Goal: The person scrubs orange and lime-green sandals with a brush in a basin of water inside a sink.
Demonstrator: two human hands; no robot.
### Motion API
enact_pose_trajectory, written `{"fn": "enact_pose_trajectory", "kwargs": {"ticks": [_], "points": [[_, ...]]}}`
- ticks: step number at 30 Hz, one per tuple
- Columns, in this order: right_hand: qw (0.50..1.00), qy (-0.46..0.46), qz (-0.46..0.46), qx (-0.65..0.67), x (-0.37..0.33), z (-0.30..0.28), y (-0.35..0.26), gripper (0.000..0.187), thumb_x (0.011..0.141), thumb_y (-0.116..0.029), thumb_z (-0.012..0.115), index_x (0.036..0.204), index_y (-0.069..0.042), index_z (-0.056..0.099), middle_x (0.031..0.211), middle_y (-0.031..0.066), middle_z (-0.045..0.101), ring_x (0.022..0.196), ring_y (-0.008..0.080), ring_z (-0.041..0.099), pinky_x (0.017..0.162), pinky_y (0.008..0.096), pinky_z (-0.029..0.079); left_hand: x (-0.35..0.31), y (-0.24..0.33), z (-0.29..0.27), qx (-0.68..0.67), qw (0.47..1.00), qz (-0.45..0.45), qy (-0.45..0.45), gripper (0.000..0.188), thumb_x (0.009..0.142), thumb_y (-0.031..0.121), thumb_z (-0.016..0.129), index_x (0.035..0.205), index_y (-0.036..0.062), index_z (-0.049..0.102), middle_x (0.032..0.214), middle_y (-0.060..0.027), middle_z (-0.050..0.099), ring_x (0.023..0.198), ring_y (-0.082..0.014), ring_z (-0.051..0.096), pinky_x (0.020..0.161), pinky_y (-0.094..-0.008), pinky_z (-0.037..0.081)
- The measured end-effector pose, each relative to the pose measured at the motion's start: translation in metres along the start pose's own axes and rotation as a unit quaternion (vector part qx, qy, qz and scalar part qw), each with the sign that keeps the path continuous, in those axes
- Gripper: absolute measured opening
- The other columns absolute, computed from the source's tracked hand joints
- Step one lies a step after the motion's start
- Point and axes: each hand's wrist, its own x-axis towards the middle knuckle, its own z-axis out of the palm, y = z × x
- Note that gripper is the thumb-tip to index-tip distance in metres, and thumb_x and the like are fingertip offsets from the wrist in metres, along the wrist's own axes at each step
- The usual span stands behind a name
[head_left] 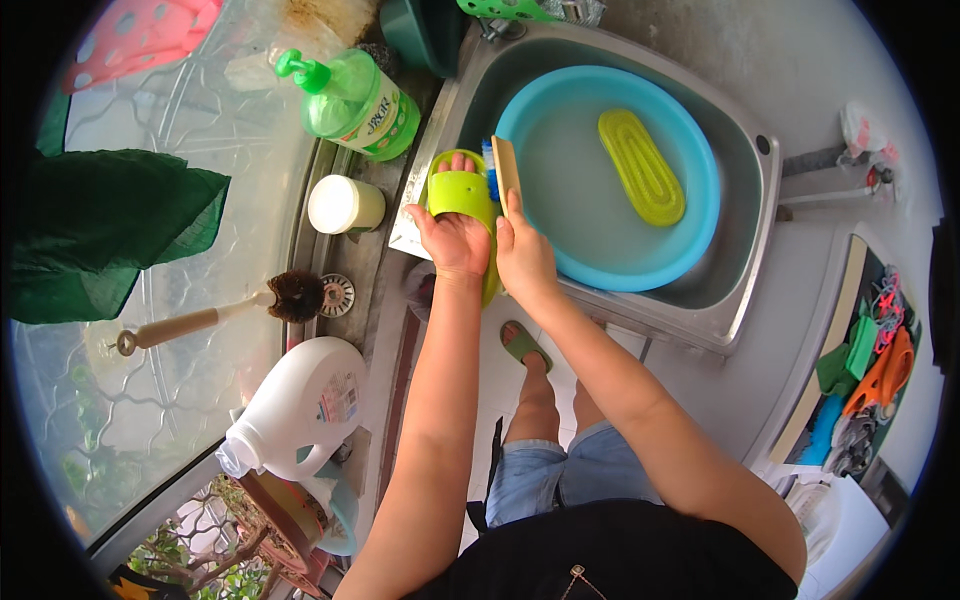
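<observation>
My left hand (458, 238), palm up, is pushed through the strap of a lime-green slipper (462, 192). Its fingertips show beyond the strap, and the slipper rests on that hand over the sink's left edge. In my right hand (524, 252) is a scrub brush (506, 170) with a wooden back and blue bristles. The bristles touch the right side of the slipper, close to the strap. A second yellow-green slipper (642, 168) lies sole up in the cloudy water of a blue basin (708, 190), just right of the brush.
The basin sits in a steel sink (745, 262). Along the left ledge stand a green pump bottle (365, 110), a white-lidded tub (345, 204), a round-headed brush (296, 296) and a large white jug (310, 400). An open drawer (850, 370) holds assorted items at right.
</observation>
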Motion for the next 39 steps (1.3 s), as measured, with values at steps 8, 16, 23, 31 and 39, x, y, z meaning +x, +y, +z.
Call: {"fn": "enact_pose_trajectory", "kwargs": {"ticks": [8, 16, 23, 31, 39], "points": [[0.99, -0.013, -0.121, -0.069, -0.033, -0.005, 0.002, 0.05, 0.094, -0.021, 0.051, 0.142, -0.016, 0.041, 0.073, 0.0184, 0.062, 0.062, 0.0383, 0.062, 0.057, 0.0465, 0.051, -0.001, 0.006, -0.01, 0.032, 0.999, 0.004, 0.012, 0.083, 0.093, 0.066, 0.029, 0.143, -0.0003, 0.031, 0.144, -0.0164, 0.041, 0.131, -0.0311, 0.041, 0.113, -0.041, 0.029], [0.938, -0.08, -0.274, -0.199, -0.041, -0.057, 0.024, 0.047, 0.089, -0.023, 0.058, 0.136, -0.025, 0.052, 0.071, 0.0163, 0.059, 0.059, 0.0344, 0.062, 0.055, 0.0465, 0.051, -0.001, 0.009, -0.005, -0.009, 1.0, 0.001, -0.001, 0.096, 0.086, 0.075, 0.025, 0.144, -0.0018, 0.028, 0.148, -0.0197, 0.033, 0.137, -0.0337, 0.034, 0.116, -0.0425, 0.022], [0.889, -0.167, -0.285, -0.317, 0.044, -0.044, -0.052, 0.043, 0.089, -0.024, 0.058, 0.131, -0.032, 0.056, 0.071, 0.0131, 0.06, 0.065, 0.0346, 0.062, 0.06, 0.0455, 0.051, 0.0, 0.003, -0.007, -0.079, 0.996, -0.039, -0.026, 0.093, 0.086, 0.075, 0.026, 0.142, 0.0008, 0.031, 0.142, -0.0228, 0.039, 0.132, -0.0367, 0.039, 0.114, -0.0458, 0.027], [0.836, -0.202, -0.351, -0.37, 0.047, -0.054, -0.061, 0.034, 0.09, -0.026, 0.057, 0.124, -0.026, 0.06, 0.066, 0.0143, 0.063, 0.06, 0.0312, 0.065, 0.053, 0.0425, 0.05, -0.001, 0.002, 0.003, -0.095, 0.995, -0.033, -0.019, 0.09, 0.087, 0.074, 0.019, 0.143, 0.0045, 0.03, 0.143, -0.0259, 0.038, 0.132, -0.0384, 0.038, 0.114, -0.0459, 0.026], [0.823, -0.255, -0.304, -0.407, 0.027, -0.109, -0.069, 0.039, 0.09, -0.026, 0.057, 0.128, -0.028, 0.057, 0.069, 0.0152, 0.063, 0.062, 0.0349, 0.064, 0.057, 0.0454, 0.051, -0.003, 0.014, -0.008, -0.089, 0.996, -0.023, -0.002, 0.092, 0.087, 0.075, 0.016, 0.144, 0.0037, 0.029, 0.143, -0.0261, 0.037, 0.132, -0.04, 0.037, 0.114, -0.0464, 0.025]]}}
